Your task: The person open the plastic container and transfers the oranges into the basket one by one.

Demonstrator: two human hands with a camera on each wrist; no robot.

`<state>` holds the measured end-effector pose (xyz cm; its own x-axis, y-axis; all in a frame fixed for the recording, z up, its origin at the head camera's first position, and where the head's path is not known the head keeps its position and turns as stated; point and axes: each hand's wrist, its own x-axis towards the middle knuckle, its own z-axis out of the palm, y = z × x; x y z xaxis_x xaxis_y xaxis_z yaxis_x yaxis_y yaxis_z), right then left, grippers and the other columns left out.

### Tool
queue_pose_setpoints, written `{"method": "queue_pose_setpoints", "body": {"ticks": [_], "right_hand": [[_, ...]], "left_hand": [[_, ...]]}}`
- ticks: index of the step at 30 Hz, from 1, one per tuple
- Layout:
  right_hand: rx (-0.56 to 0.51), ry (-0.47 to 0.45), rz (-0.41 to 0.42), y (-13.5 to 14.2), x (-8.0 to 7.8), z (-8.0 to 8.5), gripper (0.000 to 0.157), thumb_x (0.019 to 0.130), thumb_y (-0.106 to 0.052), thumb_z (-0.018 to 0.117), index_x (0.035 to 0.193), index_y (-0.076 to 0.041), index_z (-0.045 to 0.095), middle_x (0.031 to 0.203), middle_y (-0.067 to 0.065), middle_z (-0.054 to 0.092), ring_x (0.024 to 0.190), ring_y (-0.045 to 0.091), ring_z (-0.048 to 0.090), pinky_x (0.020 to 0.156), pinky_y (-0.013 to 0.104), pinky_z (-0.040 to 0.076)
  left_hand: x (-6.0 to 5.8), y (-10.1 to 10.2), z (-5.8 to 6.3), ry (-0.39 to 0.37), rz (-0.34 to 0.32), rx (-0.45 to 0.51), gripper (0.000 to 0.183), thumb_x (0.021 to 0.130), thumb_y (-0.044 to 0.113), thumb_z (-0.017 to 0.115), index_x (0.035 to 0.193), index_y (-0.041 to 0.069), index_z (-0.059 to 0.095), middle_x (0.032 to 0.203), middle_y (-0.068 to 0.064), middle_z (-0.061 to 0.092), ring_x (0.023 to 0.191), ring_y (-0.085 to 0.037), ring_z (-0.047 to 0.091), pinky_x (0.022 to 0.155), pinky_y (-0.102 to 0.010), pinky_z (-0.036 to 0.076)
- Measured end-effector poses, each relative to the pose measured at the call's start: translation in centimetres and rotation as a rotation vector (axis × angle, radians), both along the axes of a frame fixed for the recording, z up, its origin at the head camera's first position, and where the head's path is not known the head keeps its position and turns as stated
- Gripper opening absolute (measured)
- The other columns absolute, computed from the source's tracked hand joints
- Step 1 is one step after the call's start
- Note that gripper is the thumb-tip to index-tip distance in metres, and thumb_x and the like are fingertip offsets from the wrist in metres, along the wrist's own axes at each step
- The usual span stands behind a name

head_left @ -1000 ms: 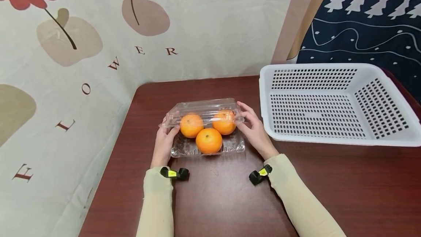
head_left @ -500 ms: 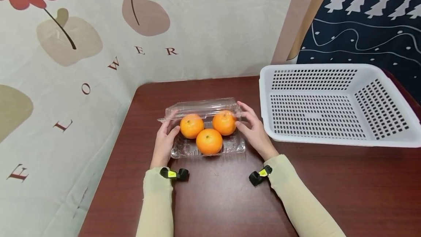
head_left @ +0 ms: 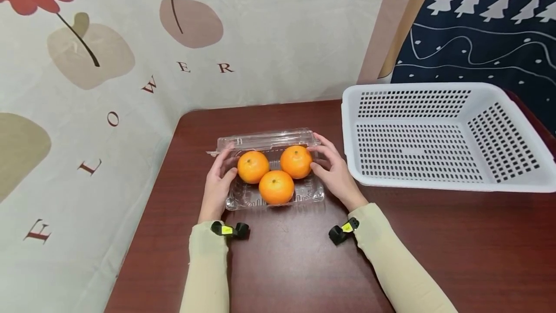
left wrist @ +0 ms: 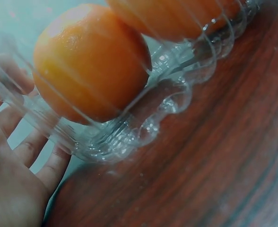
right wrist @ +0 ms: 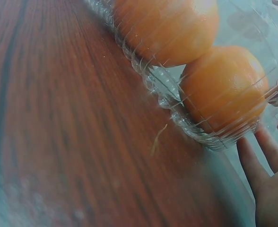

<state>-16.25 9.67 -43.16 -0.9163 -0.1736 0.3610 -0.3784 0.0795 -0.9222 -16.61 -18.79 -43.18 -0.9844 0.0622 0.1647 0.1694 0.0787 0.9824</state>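
Observation:
A clear plastic clamshell container (head_left: 310, 192) rests on the table in the head view. Three oranges sit in its base: a left orange (head_left: 253, 167), a right orange (head_left: 296, 162) and a front orange (head_left: 276, 187). Its lid (head_left: 269, 140) is swung up and back along the far edge. My left hand (head_left: 215, 187) holds the container's left side, thumb at the rim and fingers along the outer wall. My right hand (head_left: 339, 177) holds the right side likewise, its thumb tip close to the right orange. The wrist views show fingers against the transparent walls.
A white perforated basket (head_left: 412, 151) stands at the right, just beyond my right hand. The dark red wooden table (head_left: 282, 264) has its left edge beyond my left arm. A printed cloth (head_left: 282, 28) hangs behind the table.
The lid has tipped further back, away from me, uncovering the oranges. Both hands stay at the container's sides, with the fingers slightly shifted. The oranges keep their places.

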Motion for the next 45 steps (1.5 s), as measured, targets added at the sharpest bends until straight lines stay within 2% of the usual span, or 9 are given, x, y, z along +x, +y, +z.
{"method": "queue_pose_setpoints", "body": {"ticks": [6, 11, 19, 23, 33, 39, 41, 45], "right_hand": [[0.016, -0.013, -0.008, -0.1, 0.0, 0.0, 0.036, 0.081, 0.005, 0.057, 0.117, 0.006, 0.051, 0.142, 0.006, 0.027, 0.120, 0.023, 0.040, 0.088, 0.045, 0.042], [0.001, -0.017, -0.019, 0.0, 0.0, 0.1, 0.034, 0.082, 0.004, 0.057, 0.116, 0.005, 0.052, 0.141, 0.004, 0.028, 0.119, 0.025, 0.040, 0.089, 0.046, 0.041], [-0.005, -0.059, -0.025, 0.0, 0.2, 0.2, 0.030, 0.084, -0.001, 0.057, 0.114, 0.003, 0.053, 0.143, 0.007, 0.023, 0.122, 0.023, 0.037, 0.091, 0.045, 0.040], [-0.020, -0.045, -0.014, -0.1, 0.1, 0.3, 0.027, 0.084, -0.001, 0.057, 0.111, 0.004, 0.054, 0.142, 0.005, 0.024, 0.120, 0.022, 0.041, 0.091, 0.044, 0.040], [-0.016, -0.044, -0.016, 0.1, 0.0, 0.2, 0.026, 0.085, -0.002, 0.057, 0.110, 0.004, 0.055, 0.143, 0.001, 0.024, 0.123, 0.022, 0.035, 0.092, 0.044, 0.038], [-0.074, -0.026, 0.002, 0.1, 0.0, 0.1, 0.028, 0.084, 0.003, 0.055, 0.112, 0.010, 0.050, 0.142, 0.008, 0.027, 0.124, 0.021, 0.035, 0.093, 0.048, 0.037], [-0.093, -0.029, 0.005, 0.0, -0.1, 0.1, 0.030, 0.084, 0.005, 0.054, 0.114, 0.009, 0.049, 0.142, 0.010, 0.028, 0.124, 0.021, 0.034, 0.093, 0.048, 0.036], [-0.109, -0.045, 0.007, 0.0, -0.1, 0.1, 0.040, 0.085, 0.005, 0.052, 0.125, 0.004, 0.044, 0.141, 0.013, 0.029, 0.124, 0.021, 0.035, 0.094, 0.048, 0.035]], "left_hand": [[0.1, 0.0, 0.0, 0.009, -0.011, -0.009, 0.054, 0.088, -0.008, 0.045, 0.136, 0.016, 0.038, 0.138, 0.002, 0.037, 0.119, -0.031, 0.038, 0.086, -0.021, 0.041], [0.0, 0.1, 0.1, 0.002, -0.009, -0.021, 0.056, 0.087, -0.009, 0.043, 0.135, 0.019, 0.039, 0.138, 0.001, 0.038, 0.118, -0.029, 0.040, 0.084, -0.022, 0.043], [0.0, 0.0, 0.1, 0.001, -0.006, -0.033, 0.057, 0.086, -0.009, 0.043, 0.135, 0.018, 0.039, 0.136, -0.008, 0.039, 0.117, -0.027, 0.041, 0.085, -0.021, 0.042], [-0.1, 0.0, 0.1, 0.006, -0.004, -0.027, 0.055, 0.086, -0.009, 0.043, 0.135, 0.017, 0.041, 0.137, -0.005, 0.038, 0.118, -0.028, 0.041, 0.085, -0.021, 0.043], [-0.2, 0.0, 0.0, 0.015, -0.003, -0.052, 0.051, 0.088, -0.004, 0.047, 0.133, 0.019, 0.042, 0.137, 0.003, 0.039, 0.119, -0.028, 0.041, 0.088, -0.022, 0.041], [0.0, 0.1, -0.1, -0.034, 0.029, -0.024, 0.047, 0.088, -0.003, 0.048, 0.132, 0.014, 0.044, 0.130, -0.009, 0.046, 0.119, -0.025, 0.042, 0.093, -0.025, 0.038], [-0.2, -0.1, -0.6, -0.049, 0.042, -0.016, 0.047, 0.088, -0.002, 0.049, 0.131, 0.014, 0.045, 0.129, -0.008, 0.047, 0.119, -0.021, 0.042, 0.096, -0.027, 0.035], [-0.6, -0.7, -1.7, -0.066, 0.050, -0.021, 0.046, 0.088, 0.005, 0.053, 0.131, 0.022, 0.046, 0.134, 0.003, 0.042, 0.120, -0.015, 0.040, 0.097, -0.029, 0.035]]}}
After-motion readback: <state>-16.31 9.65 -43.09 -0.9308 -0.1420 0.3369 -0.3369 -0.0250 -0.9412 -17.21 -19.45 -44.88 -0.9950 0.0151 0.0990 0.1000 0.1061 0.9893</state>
